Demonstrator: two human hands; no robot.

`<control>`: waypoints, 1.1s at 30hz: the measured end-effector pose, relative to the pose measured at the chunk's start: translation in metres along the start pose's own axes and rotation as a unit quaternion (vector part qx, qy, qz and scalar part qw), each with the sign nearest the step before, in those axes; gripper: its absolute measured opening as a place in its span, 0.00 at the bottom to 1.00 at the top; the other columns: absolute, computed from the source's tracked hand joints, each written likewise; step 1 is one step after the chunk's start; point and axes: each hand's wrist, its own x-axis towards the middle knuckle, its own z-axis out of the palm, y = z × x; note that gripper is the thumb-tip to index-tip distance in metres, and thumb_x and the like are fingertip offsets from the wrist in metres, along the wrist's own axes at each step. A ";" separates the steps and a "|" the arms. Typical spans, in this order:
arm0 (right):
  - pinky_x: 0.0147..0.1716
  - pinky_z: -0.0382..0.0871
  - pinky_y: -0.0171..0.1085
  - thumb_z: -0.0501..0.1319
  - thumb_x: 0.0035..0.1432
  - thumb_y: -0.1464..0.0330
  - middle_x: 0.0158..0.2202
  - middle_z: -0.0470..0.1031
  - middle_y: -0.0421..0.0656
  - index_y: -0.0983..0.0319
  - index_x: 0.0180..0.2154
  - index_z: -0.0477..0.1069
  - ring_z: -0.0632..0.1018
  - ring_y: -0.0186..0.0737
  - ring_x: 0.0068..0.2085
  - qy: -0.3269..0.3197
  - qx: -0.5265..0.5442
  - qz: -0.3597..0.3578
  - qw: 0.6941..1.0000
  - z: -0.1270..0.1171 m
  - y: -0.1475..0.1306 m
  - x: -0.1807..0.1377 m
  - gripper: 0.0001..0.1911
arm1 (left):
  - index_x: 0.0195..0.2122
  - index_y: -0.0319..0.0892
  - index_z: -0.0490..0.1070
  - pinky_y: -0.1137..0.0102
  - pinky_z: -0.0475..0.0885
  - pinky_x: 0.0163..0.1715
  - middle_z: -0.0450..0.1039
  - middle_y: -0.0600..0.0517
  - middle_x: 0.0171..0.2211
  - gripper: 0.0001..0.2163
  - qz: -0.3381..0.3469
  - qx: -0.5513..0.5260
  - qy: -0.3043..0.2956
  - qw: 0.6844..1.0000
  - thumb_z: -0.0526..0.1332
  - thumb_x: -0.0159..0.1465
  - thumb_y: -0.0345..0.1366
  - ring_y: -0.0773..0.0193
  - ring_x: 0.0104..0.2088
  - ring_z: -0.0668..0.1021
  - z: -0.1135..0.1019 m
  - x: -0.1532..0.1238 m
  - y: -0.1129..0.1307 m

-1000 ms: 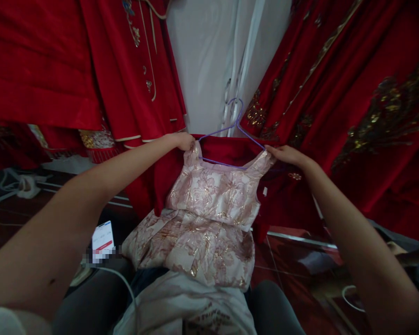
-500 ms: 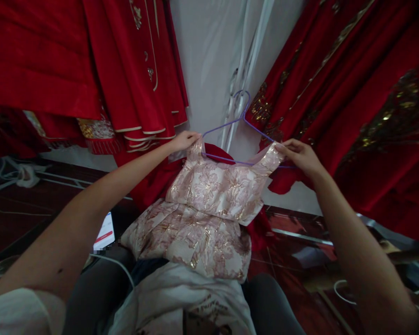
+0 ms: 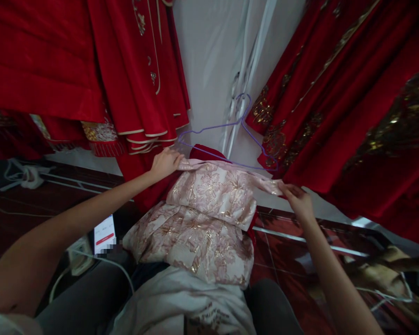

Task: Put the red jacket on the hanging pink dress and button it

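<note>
A pale pink dress with gold brocade flowers lies across my lap, its top edge stretched between my hands. My left hand is closed on the left shoulder strap. At the other side my right hand pinches the end of the right strap, pulled outward and down. Just beyond the neckline is a purple wire hanger, hooked at a white door handle. Both ends of its shoulders show bare, outside the straps; its lower bar runs just above the dress's top edge.
Red garments with gold trim hang at the left, and a red sequinned one at the right. White doors stand between them. A lit phone and a white cable lie by my left leg.
Both straps have come off the hanger's shoulders. My hands have moved lower, the left also outward, drawing the straps sideways. The hanger stays at the door handle.
</note>
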 end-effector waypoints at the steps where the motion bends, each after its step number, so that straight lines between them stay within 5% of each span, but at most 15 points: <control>1: 0.34 0.72 0.43 0.61 0.51 0.50 0.31 0.79 0.43 0.58 0.29 0.74 0.78 0.46 0.33 -0.023 -0.026 -0.042 0.999 -0.002 -0.005 -0.009 0.18 | 0.36 0.41 0.76 0.63 0.66 0.37 0.75 0.43 0.35 0.21 0.045 0.007 0.029 0.999 0.46 0.68 0.46 0.52 0.41 0.73 -0.005 -0.004 0.010; 7: 0.49 0.68 0.47 0.57 0.61 0.58 0.46 0.76 0.48 0.57 0.36 0.68 0.76 0.47 0.48 -0.025 -0.067 -0.241 0.968 0.006 -0.071 -0.029 0.10 | 0.39 0.43 0.76 0.54 0.59 0.54 0.72 0.46 0.47 0.18 0.284 -0.063 0.048 0.956 0.48 0.69 0.43 0.55 0.49 0.68 -0.009 0.030 0.089; 13: 0.51 0.67 0.45 0.50 0.65 0.59 0.52 0.72 0.51 0.58 0.41 0.63 0.74 0.45 0.53 -0.005 -0.011 -0.254 0.967 0.025 -0.108 -0.001 0.11 | 0.38 0.43 0.78 0.48 0.51 0.59 0.62 0.47 0.60 0.16 0.257 -0.114 -0.047 0.958 0.51 0.67 0.40 0.48 0.60 0.60 0.047 0.051 0.133; 16: 0.55 0.64 0.47 0.48 0.65 0.57 0.55 0.69 0.53 0.59 0.40 0.64 0.69 0.46 0.58 0.049 -0.043 -0.244 0.968 0.030 -0.092 0.019 0.13 | 0.39 0.47 0.78 0.46 0.52 0.58 0.61 0.50 0.62 0.14 0.251 -0.126 -0.074 0.957 0.52 0.66 0.40 0.48 0.60 0.60 0.056 0.040 0.132; 21: 0.57 0.60 0.49 0.46 0.65 0.56 0.54 0.68 0.57 0.61 0.40 0.66 0.66 0.50 0.60 0.189 -0.137 -0.169 0.957 0.028 -0.028 0.029 0.18 | 0.36 0.47 0.78 0.50 0.54 0.58 0.64 0.53 0.60 0.14 0.256 -0.166 -0.052 0.951 0.53 0.67 0.41 0.53 0.57 0.63 0.033 0.021 0.124; 26: 0.45 0.68 0.51 0.46 0.63 0.56 0.37 0.75 0.57 0.64 0.37 0.69 0.76 0.54 0.41 0.193 -0.210 -0.091 0.954 0.022 0.021 0.024 0.21 | 0.39 0.49 0.78 0.55 0.56 0.57 0.65 0.55 0.59 0.13 0.263 -0.206 -0.039 0.942 0.53 0.67 0.41 0.57 0.56 0.63 0.018 0.013 0.122; 33: 0.43 0.70 0.50 0.46 0.64 0.52 0.35 0.75 0.55 0.64 0.40 0.70 0.77 0.53 0.39 0.209 -0.167 -0.101 0.958 0.021 0.025 0.028 0.24 | 0.38 0.50 0.78 0.56 0.56 0.56 0.66 0.55 0.58 0.14 0.264 -0.204 -0.044 0.942 0.53 0.68 0.41 0.57 0.56 0.63 0.018 0.013 0.119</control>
